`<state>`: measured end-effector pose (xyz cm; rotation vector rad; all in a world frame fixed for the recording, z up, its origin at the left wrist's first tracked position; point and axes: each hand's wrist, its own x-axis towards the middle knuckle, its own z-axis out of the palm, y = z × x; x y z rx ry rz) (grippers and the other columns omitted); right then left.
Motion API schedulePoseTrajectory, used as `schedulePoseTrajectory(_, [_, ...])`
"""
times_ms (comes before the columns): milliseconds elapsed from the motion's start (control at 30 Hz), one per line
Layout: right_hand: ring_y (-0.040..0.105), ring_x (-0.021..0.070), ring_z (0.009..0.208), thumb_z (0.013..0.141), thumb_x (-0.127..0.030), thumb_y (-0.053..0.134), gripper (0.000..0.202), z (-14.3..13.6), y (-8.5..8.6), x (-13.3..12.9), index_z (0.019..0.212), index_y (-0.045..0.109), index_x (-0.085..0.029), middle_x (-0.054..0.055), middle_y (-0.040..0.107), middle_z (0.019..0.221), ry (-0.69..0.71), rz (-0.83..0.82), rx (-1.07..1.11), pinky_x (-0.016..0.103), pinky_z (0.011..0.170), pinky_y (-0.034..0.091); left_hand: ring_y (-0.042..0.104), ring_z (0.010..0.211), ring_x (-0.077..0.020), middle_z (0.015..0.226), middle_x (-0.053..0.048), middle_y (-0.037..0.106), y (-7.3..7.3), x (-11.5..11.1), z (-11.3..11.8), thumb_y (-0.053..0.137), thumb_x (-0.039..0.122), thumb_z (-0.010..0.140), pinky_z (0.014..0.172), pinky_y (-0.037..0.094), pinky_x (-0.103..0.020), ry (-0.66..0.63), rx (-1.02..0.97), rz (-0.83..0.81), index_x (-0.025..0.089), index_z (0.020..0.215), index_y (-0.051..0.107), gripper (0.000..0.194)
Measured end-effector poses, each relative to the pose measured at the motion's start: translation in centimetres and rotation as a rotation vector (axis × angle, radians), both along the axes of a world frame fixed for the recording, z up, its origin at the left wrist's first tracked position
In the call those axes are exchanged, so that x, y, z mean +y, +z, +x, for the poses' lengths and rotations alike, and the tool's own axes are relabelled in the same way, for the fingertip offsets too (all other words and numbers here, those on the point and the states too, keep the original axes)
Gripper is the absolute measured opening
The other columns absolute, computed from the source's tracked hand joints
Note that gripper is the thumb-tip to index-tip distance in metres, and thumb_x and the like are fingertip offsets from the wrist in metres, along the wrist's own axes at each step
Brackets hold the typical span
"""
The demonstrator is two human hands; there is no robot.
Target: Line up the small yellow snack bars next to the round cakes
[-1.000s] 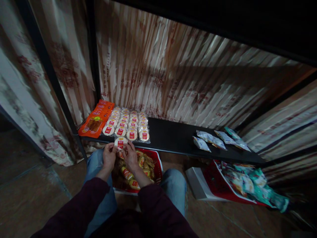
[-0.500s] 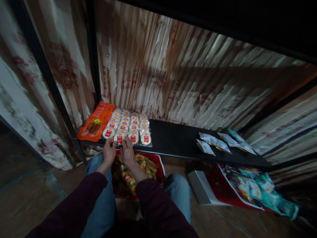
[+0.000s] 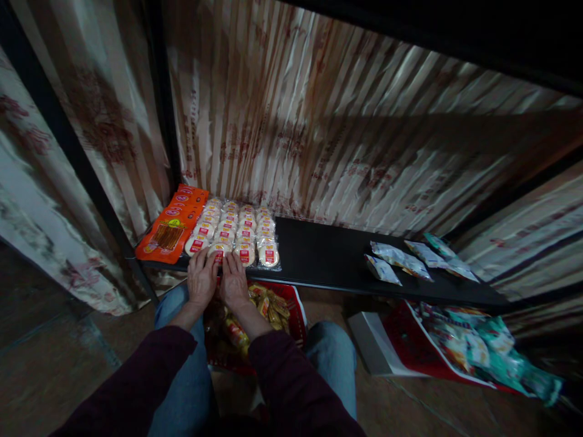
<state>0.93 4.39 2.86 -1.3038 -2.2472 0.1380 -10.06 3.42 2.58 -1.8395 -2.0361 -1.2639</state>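
Round white packaged cakes with red labels (image 3: 246,238) lie in several overlapping rows at the left part of the black shelf (image 3: 323,252). My left hand (image 3: 201,279) rests at the shelf's front edge, its fingertips on the front cakes of the left rows. Close beside it, my right hand (image 3: 234,284) touches the front of the second and third rows. Fingers of both hands are extended, and neither hand holds anything. An orange snack packet (image 3: 171,226) lies flat left of the cakes.
Below the shelf, between my knees, stands a red box (image 3: 297,315) of yellow-wrapped snacks. Several white and green packets (image 3: 394,259) lie on the shelf's right part. Under them is another red box (image 3: 403,340) with green packets. Black posts (image 3: 161,91) and a patterned curtain (image 3: 291,121) surround the shelf.
My hands have gone from bent, pinching fingers at the front cakes to straighter fingers laid against them. The view has shifted slightly.
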Motion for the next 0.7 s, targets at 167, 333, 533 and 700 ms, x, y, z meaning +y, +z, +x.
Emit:
schedulePoseTrajectory(167, [0.023,0.0274,0.138,0.087,-0.018,0.044,0.049,0.6,-0.2,0.2,0.136,0.042,-0.012,0.013,0.042,0.142,-0.004,0.0,0.013,0.049,0.106,0.029,0.034,0.134,-0.0285,0.137,-0.014,0.049,-1.6,0.7,0.0,0.037,0.026,0.089,0.103,0.033,-0.048,-0.151,0.064,-0.021,0.017,0.124,0.055,0.04])
schedulePoseTrajectory(333, [0.019,0.0258,0.14,0.088,-0.019,0.042,0.05,1.6,-0.1,0.4,0.138,0.04,-0.013,0.011,0.04,0.144,0.059,0.013,-0.019,0.046,0.108,0.027,0.029,0.137,-0.0268,0.14,-0.016,0.046,-2.0,1.2,0.3,0.037,0.025,0.088,0.108,0.03,-0.046,-0.198,0.074,0.012,0.011,0.127,0.051,0.043])
schedulePoseTrajectory(533, [0.01,0.0269,0.142,0.086,-0.018,0.044,0.052,3.6,1.0,0.5,0.137,0.04,-0.014,0.012,0.03,0.149,-0.082,0.094,-0.016,0.049,0.111,0.015,0.025,0.139,-0.0272,0.142,-0.018,0.042,-1.9,1.0,0.4,0.039,0.026,0.088,0.109,0.027,-0.046,-0.183,0.109,0.04,0.01,0.128,0.05,0.044])
schedulePoseTrajectory(700, [0.005,0.0297,0.142,0.087,-0.023,0.045,0.052,6.1,1.7,1.6,0.138,0.039,-0.02,0.01,0.025,0.152,-0.274,0.145,0.006,0.054,0.109,0.013,0.023,0.139,-0.0268,0.146,-0.016,0.037,-1.8,1.1,0.6,0.038,0.025,0.088,0.109,0.026,-0.047,-0.216,0.133,0.026,0.014,0.13,0.048,0.044])
